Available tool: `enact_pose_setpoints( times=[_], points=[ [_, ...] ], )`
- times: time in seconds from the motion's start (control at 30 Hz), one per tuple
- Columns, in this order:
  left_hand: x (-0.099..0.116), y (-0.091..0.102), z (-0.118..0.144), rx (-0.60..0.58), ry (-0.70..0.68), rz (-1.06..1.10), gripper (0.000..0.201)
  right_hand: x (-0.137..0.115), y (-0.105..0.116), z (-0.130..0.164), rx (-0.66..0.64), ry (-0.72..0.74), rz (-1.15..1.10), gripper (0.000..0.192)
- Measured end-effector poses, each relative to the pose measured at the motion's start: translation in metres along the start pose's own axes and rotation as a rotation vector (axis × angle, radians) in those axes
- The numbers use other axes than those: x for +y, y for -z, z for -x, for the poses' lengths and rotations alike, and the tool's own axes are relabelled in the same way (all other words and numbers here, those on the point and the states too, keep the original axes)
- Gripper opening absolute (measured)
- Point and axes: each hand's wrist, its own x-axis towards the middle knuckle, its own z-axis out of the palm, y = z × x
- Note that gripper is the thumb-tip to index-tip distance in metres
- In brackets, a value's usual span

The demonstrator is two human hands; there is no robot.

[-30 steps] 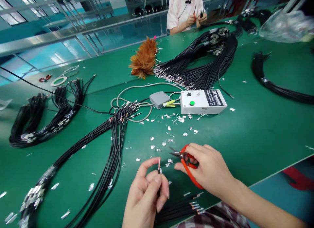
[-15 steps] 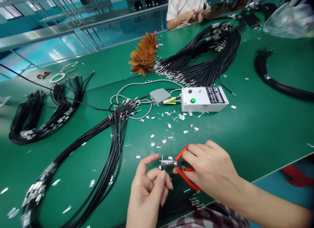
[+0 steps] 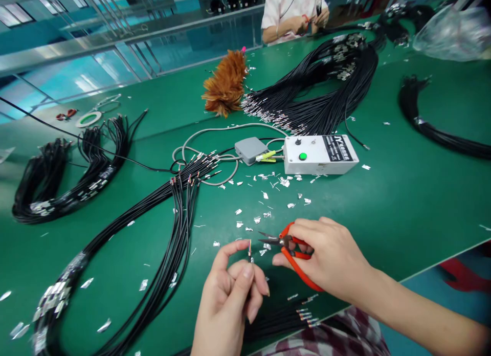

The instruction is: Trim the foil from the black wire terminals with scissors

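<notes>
1. The left hand (image 3: 235, 289) pinches a thin black cable with fine coloured wires at its tip (image 3: 250, 253) between thumb and bent fingers; the cable end stands roughly upright, the raised forefinger by the wires.
2. The right hand (image 3: 330, 253) is wrapped around a pair of small cutters with red handles and dark metal blades (image 3: 301, 273). The blades are parted, pointing left, just beside the cable tip and apart from it.
3. Below the hands, near the edge of the green worktop (image 3: 391, 202), lies a row of black cables with stripped ends (image 3: 268, 325), next to a dark red and white checked cloth (image 3: 326, 343).
4. Beyond the hands, small silver foil scraps (image 3: 257, 220) are scattered in front of a white oblong box with a green button (image 3: 310, 165). Left of the box is a flat grey block (image 3: 249, 149).
5. To the left, a long curved bundle of black cables (image 3: 132, 213) reaches towards a looped grey cord (image 3: 207, 129).
6. Farther out lie a brown feather duster (image 3: 226, 85) and a large fanned coil of black cables (image 3: 318, 110).
7. Across the worktop, a person in a pale patterned top (image 3: 282, 10) holds a red-handled tool (image 3: 306, 19).
</notes>
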Motion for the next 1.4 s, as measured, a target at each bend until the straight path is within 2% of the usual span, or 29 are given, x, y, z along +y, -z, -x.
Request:
enact_pose_setpoints(
  times=[0.2,0.37,0.6,0.93,1.03,1.1,1.2,1.3,1.4],
  points=[
    [0.002,0.003,0.001,-0.036,0.063,0.062,0.033,-0.004,-0.008,0.003,0.039,0.078,0.060,0.033],
    [0.003,0.006,0.001,-0.069,0.109,0.100,0.038,-0.006,-0.016,0.000,0.037,0.088,0.079,0.037],
    [0.003,0.007,0.000,-0.084,0.115,0.102,0.031,-0.007,-0.014,-0.002,0.081,0.130,0.123,0.043],
    [0.002,0.008,-0.001,-0.070,0.132,0.111,0.035,-0.004,-0.015,0.001,0.073,0.195,0.164,0.032],
    [0.001,0.009,-0.001,-0.059,0.127,0.104,0.036,-0.004,-0.013,0.002,0.003,0.084,-0.094,0.038],
    [0.001,0.008,-0.002,-0.048,0.112,0.083,0.035,-0.004,-0.010,0.001,-0.094,-0.115,-0.407,0.040],
    [0.001,0.007,-0.003,-0.052,0.079,0.035,0.034,-0.006,-0.008,-0.001,-0.198,-0.351,-0.855,0.030],
    [-0.001,0.006,-0.005,-0.080,0.053,0.009,0.032,-0.010,-0.011,-0.003,-0.206,-0.407,-1.169,0.024],
    [-0.006,0.008,-0.008,-0.128,0.042,0.012,0.035,-0.019,-0.019,-0.006,-0.176,-0.416,-1.366,0.026]
  ],
)
